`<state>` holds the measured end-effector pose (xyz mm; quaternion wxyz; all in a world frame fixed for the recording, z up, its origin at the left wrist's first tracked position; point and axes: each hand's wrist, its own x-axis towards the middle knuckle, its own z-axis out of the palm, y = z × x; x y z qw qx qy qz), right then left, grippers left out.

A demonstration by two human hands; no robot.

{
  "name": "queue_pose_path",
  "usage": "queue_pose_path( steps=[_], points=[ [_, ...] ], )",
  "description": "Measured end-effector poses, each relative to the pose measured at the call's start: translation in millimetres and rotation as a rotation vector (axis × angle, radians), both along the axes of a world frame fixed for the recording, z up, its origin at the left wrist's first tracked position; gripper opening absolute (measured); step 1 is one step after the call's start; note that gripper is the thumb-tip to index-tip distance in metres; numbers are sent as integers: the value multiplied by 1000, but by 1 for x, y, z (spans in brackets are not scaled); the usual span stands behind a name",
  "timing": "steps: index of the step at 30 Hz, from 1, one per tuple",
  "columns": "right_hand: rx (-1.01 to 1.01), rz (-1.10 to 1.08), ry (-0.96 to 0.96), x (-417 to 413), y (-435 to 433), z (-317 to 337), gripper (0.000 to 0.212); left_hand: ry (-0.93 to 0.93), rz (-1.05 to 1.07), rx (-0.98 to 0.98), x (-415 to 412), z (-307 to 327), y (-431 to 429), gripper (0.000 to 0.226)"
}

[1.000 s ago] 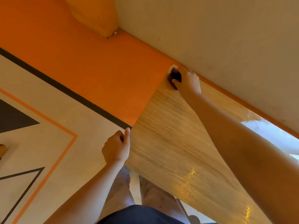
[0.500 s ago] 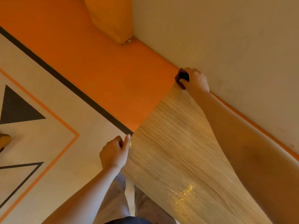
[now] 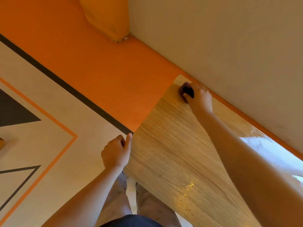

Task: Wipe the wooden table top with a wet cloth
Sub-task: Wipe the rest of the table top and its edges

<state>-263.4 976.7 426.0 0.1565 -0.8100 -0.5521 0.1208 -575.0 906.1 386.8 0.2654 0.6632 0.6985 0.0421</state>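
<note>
Pulled slightly back from the far corner of the table top [image 3: 172, 153], the right hand [image 3: 199, 97] grips the dark wadded cloth [image 3: 186, 90], scrubbing there. The left hand [image 3: 116, 153] is an empty fist, its thumb against the top's left edge. Next, I judge, come strokes across its dry middle.

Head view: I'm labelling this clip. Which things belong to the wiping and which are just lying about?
In the job: dark bunched cloth; pale wood-grain table top; right hand gripping the cloth; left hand, thumb against the table's edge.
Just there: orange floor band; cream wall; black triangle floor pattern.
</note>
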Motion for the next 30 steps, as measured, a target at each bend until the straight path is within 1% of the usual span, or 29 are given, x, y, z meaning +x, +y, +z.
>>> queue_pose_path(
  steps=[4,6,8,9,10,12,14,18,20,22,24,26,30],
  points=[
    [-33,267,92,-70,-55,1,35,-19,-5,-9,0,2,0,54],
    [-50,418,112,-100,-82,-2,38,-15,-6,-21,0,3,0,56],
    [-72,538,126,-112,-97,-4,42,-8,-5,-29,0,3,0,58],
    [-94,553,147,-109,-95,-3,42,-9,-8,-28,0,2,0,58],
    [-113,527,165,-102,-87,-1,40,-12,-12,-24,-1,1,0,58],
    [-106,404,162,-77,-62,-2,36,-16,-11,-16,-2,0,0,56],
    [-73,257,100,-40,-29,0,34,-10,-4,-8,-2,-2,0,57],
    [-83,-28,-8,30,21,11,36,-21,-2,-4,-1,-3,0,55],
    [-90,-98,-44,40,27,12,37,-35,4,-1,-1,-3,0,55],
    [-80,-59,-55,27,18,12,36,-46,5,0,-2,-3,0,56],
    [-78,54,-29,-1,-3,10,35,-62,-1,-3,-2,-4,0,57],
    [-73,180,-2,-36,-35,6,36,-105,-8,-7,-2,-4,0,57],
    [-64,322,116,-121,-116,-1,36,-173,-18,-58,-4,-4,1,57]
  ],
)
